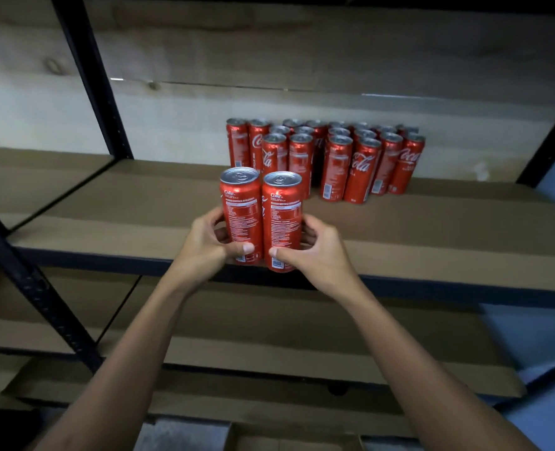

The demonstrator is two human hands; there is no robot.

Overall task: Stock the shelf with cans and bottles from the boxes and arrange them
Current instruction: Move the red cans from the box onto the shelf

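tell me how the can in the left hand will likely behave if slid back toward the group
The left can is tall and slim, so a high push could tip it. Upright on the flat shelf, it probably won't roll. Looks sealed, likely fairly heavy.

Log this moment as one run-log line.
left hand: grips left can | right hand: grips right can | cans: upright, side by side | shelf: can cluster behind

Between my hands, two upright slim red aluminium cola cans (261,219) touch; beyond them, a red can cluster (328,157) on the brown shelf board (123,206).
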